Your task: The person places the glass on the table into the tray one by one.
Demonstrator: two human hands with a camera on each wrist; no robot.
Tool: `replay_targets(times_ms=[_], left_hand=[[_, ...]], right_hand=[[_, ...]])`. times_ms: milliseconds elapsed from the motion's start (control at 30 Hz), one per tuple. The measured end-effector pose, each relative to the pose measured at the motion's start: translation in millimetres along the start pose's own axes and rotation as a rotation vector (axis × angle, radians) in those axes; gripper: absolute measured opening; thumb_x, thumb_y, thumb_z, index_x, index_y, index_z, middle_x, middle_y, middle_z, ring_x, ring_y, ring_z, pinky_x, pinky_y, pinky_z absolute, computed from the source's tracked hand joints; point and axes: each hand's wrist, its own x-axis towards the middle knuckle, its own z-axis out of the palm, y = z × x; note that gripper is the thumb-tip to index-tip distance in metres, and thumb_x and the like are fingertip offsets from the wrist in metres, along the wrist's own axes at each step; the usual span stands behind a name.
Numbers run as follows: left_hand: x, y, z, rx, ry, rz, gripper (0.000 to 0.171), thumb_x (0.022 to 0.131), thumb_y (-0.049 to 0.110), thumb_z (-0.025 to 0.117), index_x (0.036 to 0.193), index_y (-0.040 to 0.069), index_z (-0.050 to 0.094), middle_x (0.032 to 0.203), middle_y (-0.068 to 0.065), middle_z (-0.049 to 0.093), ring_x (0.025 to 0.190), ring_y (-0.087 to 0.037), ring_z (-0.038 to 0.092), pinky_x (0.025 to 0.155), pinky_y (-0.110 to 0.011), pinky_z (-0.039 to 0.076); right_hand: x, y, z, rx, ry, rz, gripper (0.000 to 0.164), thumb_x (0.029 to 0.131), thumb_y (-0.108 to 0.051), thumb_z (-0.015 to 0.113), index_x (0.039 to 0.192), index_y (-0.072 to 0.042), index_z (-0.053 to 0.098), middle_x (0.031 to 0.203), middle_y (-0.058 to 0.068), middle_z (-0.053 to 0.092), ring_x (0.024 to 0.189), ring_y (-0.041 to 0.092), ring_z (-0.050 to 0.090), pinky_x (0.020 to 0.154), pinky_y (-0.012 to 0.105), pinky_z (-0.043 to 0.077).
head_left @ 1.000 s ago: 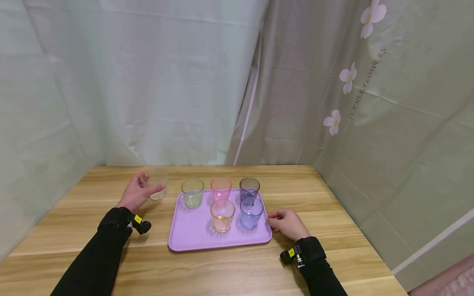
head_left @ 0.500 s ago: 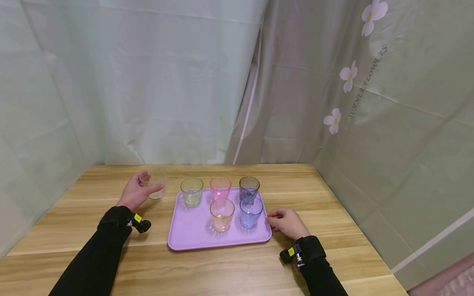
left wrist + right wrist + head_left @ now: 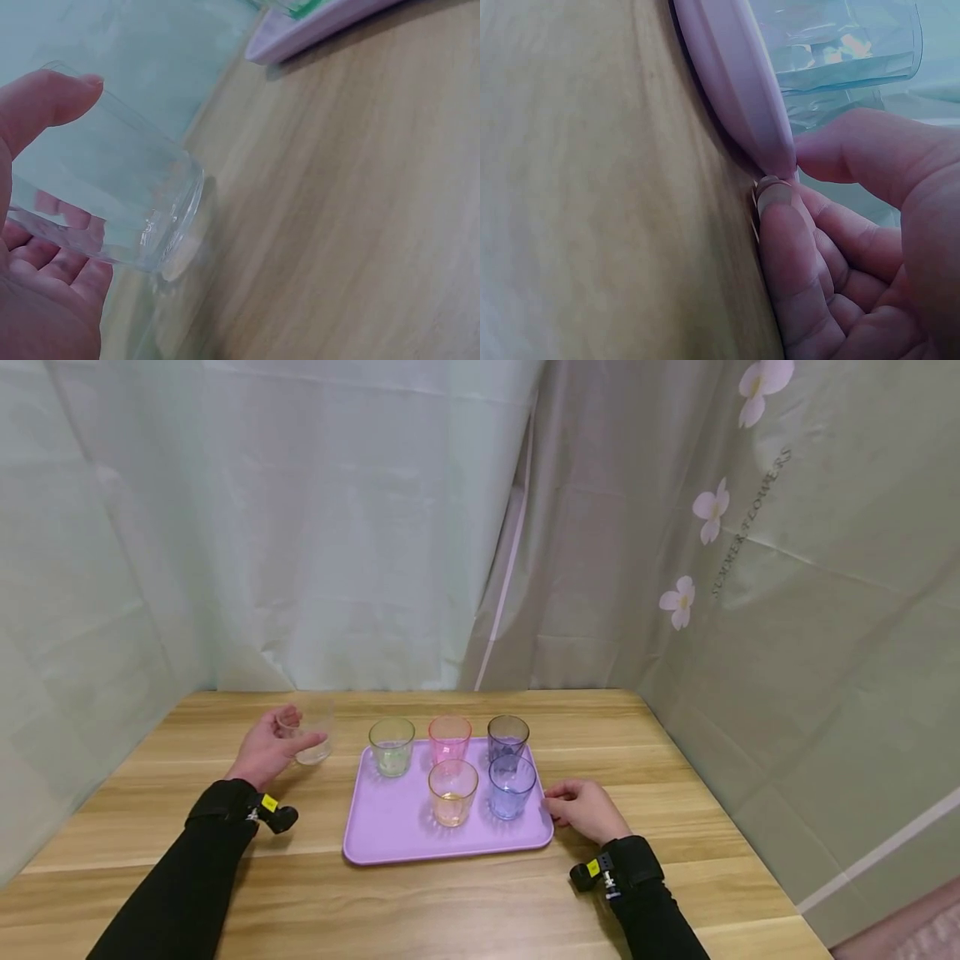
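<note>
At the left of the table my left hand (image 3: 268,747) holds a clear glass (image 3: 313,739), thumb on one side and fingers on the other. The left wrist view shows the clear glass (image 3: 120,176) with its base close over the wood. My right hand (image 3: 588,810) pinches the right edge of a purple tray (image 3: 390,835). In the right wrist view, thumb and fingertips meet at the tray's rim (image 3: 739,82). On the tray stand a green glass (image 3: 392,747), a pink glass (image 3: 450,740), a dark grey glass (image 3: 507,738), a yellow glass (image 3: 453,793) and a blue glass (image 3: 512,787).
The wooden table (image 3: 300,893) carries everything. Behind it and along the right side hangs a pale curtain (image 3: 360,552) with printed flowers. Both forearms wear black sleeves and strapped wrist cameras.
My left hand with the clear glass has shifted slightly left, away from the tray. The right hand and the tray look the same, apart from a small shift of the view.
</note>
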Motion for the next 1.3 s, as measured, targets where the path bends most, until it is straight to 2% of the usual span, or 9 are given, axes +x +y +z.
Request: replay_targets(times_ms=[267, 500, 967, 1300], left_hand=[[-6.9, 11.7, -8.4, 0.020, -0.051, 0.031, 0.113, 0.099, 0.047, 0.081, 0.173, -0.003, 0.012, 0.175, -0.034, 0.026, 0.160, -0.055, 0.026, 0.129, -0.072, 0.025], [-11.8, 21.3, -12.8, 0.068, -0.088, 0.057, 0.110, 0.101, 0.050, 0.078, 0.174, 0.000, 0.012, 0.176, -0.033, 0.027, 0.157, -0.054, 0.030, 0.126, -0.074, 0.029], [-14.1, 35.0, -14.2, 0.031, -0.138, 0.095, 0.099, 0.106, 0.037, 0.075, 0.173, -0.002, 0.014, 0.175, -0.032, 0.029, 0.157, -0.052, 0.031, 0.126, -0.071, 0.032], [-23.3, 52.7, -12.0, 0.025, -0.170, 0.100, 0.105, 0.102, 0.043, 0.079, 0.175, 0.004, 0.016, 0.177, -0.027, 0.031, 0.160, -0.050, 0.031, 0.128, -0.072, 0.031]], right_hand=[[-4.3, -6.2, -3.2, -0.009, 0.008, -0.024, 0.022, 0.097, -0.020, 0.081, 0.110, -0.002, 0.081, 0.094, 0.004, 0.080, 0.073, 0.016, 0.072, 0.071, 0.030, 0.060], [-5.5, -7.0, -3.7, -0.007, 0.008, -0.023, 0.022, 0.097, -0.019, 0.081, 0.110, -0.001, 0.080, 0.093, 0.004, 0.079, 0.073, 0.016, 0.072, 0.070, 0.031, 0.060], [-6.3, -6.0, -1.6, 0.009, 0.001, -0.019, 0.022, 0.097, -0.019, 0.081, 0.109, -0.001, 0.080, 0.094, 0.004, 0.079, 0.074, 0.016, 0.072, 0.071, 0.031, 0.061], [-5.7, -5.5, -1.2, 0.009, -0.003, -0.027, 0.021, 0.097, -0.019, 0.081, 0.109, -0.002, 0.081, 0.092, 0.004, 0.079, 0.074, 0.016, 0.072, 0.070, 0.030, 0.060]])
